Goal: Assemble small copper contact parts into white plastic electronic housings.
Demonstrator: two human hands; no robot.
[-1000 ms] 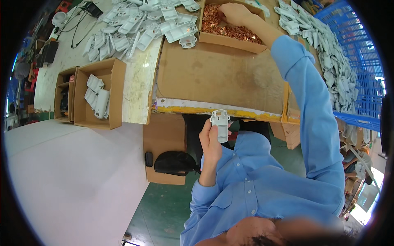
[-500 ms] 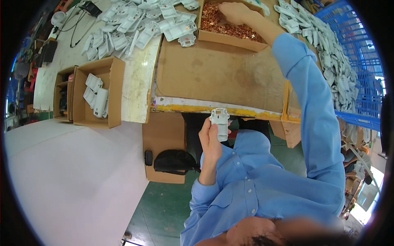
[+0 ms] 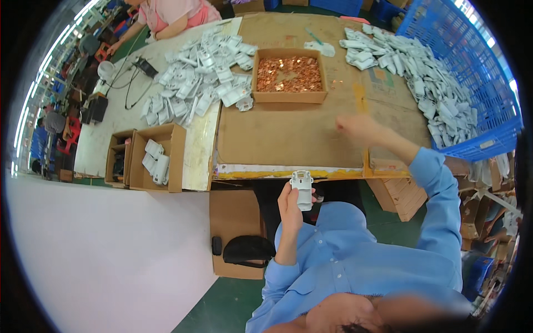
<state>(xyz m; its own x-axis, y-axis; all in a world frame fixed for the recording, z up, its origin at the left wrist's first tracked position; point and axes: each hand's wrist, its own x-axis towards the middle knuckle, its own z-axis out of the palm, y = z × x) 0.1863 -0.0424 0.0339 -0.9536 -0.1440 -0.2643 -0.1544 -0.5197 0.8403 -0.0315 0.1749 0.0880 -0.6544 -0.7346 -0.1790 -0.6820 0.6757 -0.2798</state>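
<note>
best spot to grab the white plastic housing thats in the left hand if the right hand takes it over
Probably the upper end of the white plastic housing, pinched across its two long side edges from above. The left hand holds it upright by the lower half, so the top with its small window stands free above the fingers. The right hand hangs blurred over the cardboard-covered table, so whether it is empty cannot be told.

Blue mesh basket point(image 3: 488, 105), open cardboard boxes point(image 3: 147, 158), black bag point(image 3: 249, 250), co-worker's pink sleeve point(image 3: 166, 14).

Factory assembly bench point(image 3: 288, 139): heaped white plastic parts point(image 3: 194, 94), blue crate point(image 3: 472, 72).
</note>
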